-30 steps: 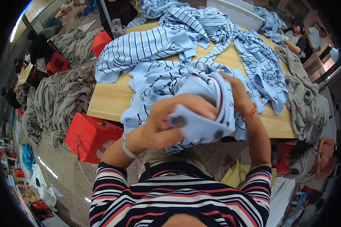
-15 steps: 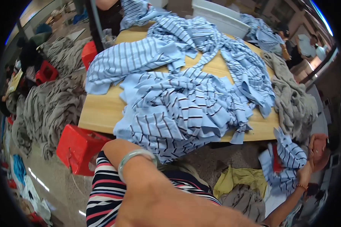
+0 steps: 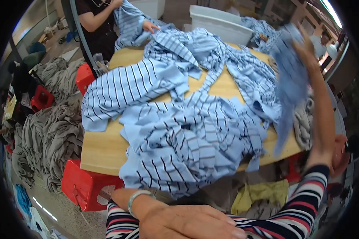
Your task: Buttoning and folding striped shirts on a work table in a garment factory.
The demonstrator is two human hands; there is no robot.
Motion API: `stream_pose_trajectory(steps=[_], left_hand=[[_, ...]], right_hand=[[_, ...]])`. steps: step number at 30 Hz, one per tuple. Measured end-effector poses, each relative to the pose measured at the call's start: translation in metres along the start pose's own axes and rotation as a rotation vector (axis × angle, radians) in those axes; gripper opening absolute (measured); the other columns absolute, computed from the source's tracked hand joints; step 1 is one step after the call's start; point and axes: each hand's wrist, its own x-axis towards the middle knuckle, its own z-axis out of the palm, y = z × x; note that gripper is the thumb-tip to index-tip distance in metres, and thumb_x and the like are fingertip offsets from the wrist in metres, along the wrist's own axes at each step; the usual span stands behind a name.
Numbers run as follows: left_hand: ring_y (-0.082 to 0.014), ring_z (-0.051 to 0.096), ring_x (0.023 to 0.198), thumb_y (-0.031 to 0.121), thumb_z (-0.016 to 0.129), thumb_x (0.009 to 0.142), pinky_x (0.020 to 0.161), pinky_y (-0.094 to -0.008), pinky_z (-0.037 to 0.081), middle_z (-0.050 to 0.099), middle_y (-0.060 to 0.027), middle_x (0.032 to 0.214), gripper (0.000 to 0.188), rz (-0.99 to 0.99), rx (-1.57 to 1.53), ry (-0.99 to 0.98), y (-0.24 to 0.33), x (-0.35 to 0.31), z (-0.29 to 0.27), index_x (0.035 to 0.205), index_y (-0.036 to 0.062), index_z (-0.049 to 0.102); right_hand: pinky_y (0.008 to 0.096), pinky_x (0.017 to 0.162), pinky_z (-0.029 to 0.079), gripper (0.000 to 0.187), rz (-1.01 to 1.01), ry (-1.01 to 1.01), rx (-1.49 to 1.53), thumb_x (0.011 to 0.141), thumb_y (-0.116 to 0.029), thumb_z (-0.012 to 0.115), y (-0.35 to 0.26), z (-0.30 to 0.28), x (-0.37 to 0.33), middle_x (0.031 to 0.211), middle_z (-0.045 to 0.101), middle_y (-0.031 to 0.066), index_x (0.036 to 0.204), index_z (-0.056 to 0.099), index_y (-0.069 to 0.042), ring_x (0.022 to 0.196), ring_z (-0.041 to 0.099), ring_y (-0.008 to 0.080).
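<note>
My right arm is raised at the right side, and my right hand (image 3: 305,49), smeared by motion, grips a light blue striped cloth piece (image 3: 289,79). The cloth hangs down blurred past the table's right edge. Low in front of my body lies my left hand (image 3: 191,221), flat with its fingers stretched out and nothing visible in it; a pale bangle circles that wrist. The nearest thing ahead of it is a crumpled heap of blue cloth with dark stripes (image 3: 195,139), which overhangs the table's front edge. Another striped piece (image 3: 127,85) is spread at the left.
The wooden table (image 3: 97,151) bears more striped cloth (image 3: 251,75). A white bin (image 3: 215,24) stands beyond it. At the far left, another person's hand (image 3: 150,26) touches striped cloth. A red stool (image 3: 81,185), grey cloth piles (image 3: 52,139) and yellow cloth (image 3: 259,195) lie around.
My right hand has swung up from low at the right, bringing the striped cloth above the table's right side. My view has tilted up, and the other person now shows at the far left.
</note>
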Motion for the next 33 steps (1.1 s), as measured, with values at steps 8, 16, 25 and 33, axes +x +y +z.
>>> stream_pose_trajectory(steps=[8, 16, 25, 33], left_hand=[[-0.0437, 0.053, 0.114, 0.037, 0.054, 0.095, 0.092, -0.0532, 0.045, 0.052, -0.0312, 0.123, 0.055, 0.529, 0.3, 0.353, -0.05, -0.025, -0.005, 0.131, -0.0047, 0.045], [-0.0296, 0.062, 0.075, 0.029, 0.076, 0.079, 0.065, -0.0395, 0.048, 0.066, -0.0197, 0.098, 0.051, -0.561, 0.904, 0.253, 0.027, -0.1, -0.037, 0.113, -0.0052, 0.06], [-0.0329, 0.05, 0.113, 0.013, 0.074, 0.075, 0.093, -0.0418, 0.04, 0.053, -0.0166, 0.124, 0.06, -0.826, 1.904, 0.498, 0.004, -0.188, -0.033, 0.129, 0.0044, 0.051], [-0.0308, 0.057, 0.09, 0.005, 0.07, 0.071, 0.084, -0.0409, 0.042, 0.062, -0.0108, 0.096, 0.03, -0.895, 1.755, 0.521, 0.025, -0.183, -0.084, 0.101, 0.0069, 0.067]], right_hand=[[0.0438, 0.11, 0.032, 0.077, -0.206, -0.032, 0.26, 0.077, -0.015, 0.072, -0.235, 0.133, 0.066, 0.145, 0.036, 0.0271, 0.144, 0.035, -0.003, 0.136, 0.033, 0.0414], [0.0358, 0.097, 0.042, 0.047, -0.176, -0.509, 0.413, 0.08, -0.004, 0.068, -0.214, 0.066, -0.149, 0.124, 0.06, 0.0133, 0.125, 0.058, -0.004, 0.116, 0.054, 0.0279], [0.0418, 0.091, 0.042, 0.055, 0.079, -0.67, 0.539, 0.071, -0.017, 0.076, -0.292, -0.004, -0.292, 0.114, 0.059, 0.0143, 0.122, 0.06, -0.006, 0.108, 0.054, 0.0301], [0.0306, 0.079, 0.046, 0.032, 0.144, -0.326, 0.528, 0.075, 0.011, 0.053, -0.248, 0.023, -0.264, 0.092, 0.063, 0.0134, 0.103, 0.066, 0.001, 0.088, 0.06, 0.0279]])
